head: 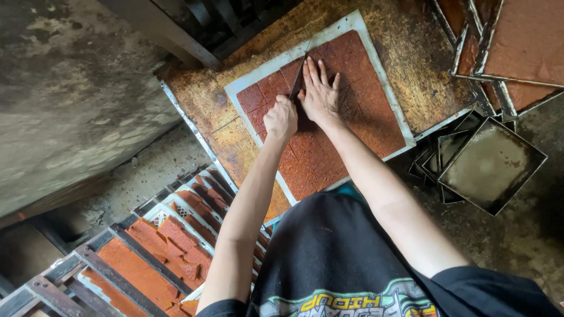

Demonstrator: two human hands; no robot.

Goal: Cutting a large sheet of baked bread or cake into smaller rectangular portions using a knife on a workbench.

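**A:** What was biggest in the view when you watched the feed?

**B:** I saw a worn, rust-stained wooden table point(405, 53). On it lay a white board point(352, 23), and covering most of that board was a flat reddish-brown slab point(364, 111), already scored into squares.

**A:** And around the table?

**B:** To the right I saw a pile of empty metal trays point(490, 164) on the floor, with more filled trays point(523, 41) stacked at the upper right. At the lower left was a metal rack point(94, 264) carrying cut reddish pieces point(176, 240).

**A:** Where were the hands?

**B:** Both were over the slab's left half. The right hand point(320, 94) lay flat, fingers spread, pressing on the slab. The left hand point(280, 119) was closed in a fist around the handle of a knife point(296, 81).

**A:** How did the knife sit against the slab?

**B:** Its dark blade ran up and away from the fist, just beside the right hand's thumb, its edge down on the slab along a cut line.
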